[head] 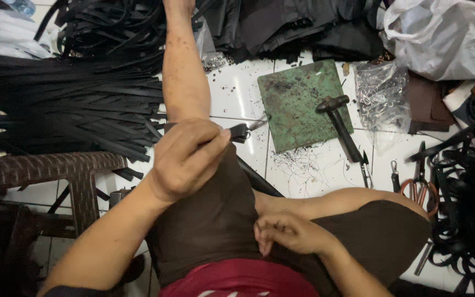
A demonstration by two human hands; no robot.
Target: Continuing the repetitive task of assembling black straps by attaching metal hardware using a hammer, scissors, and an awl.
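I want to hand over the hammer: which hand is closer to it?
Right, narrowly. The right hand rests on the lap, below and left of the hammer; the left hand, pinching a small metal clip, is farther left.

White tiled floor, littered with small metal scraps. Green metal plate lies flat on it, scuffed and spotted. Hammer rests with its head on the plate's right edge, handle running off onto the tiles. Clear bag of metal rings just right of the plate. Orange-handled scissors farther right. Black straps stacked at left. Brown woven stool below them. White plastic bag top right.
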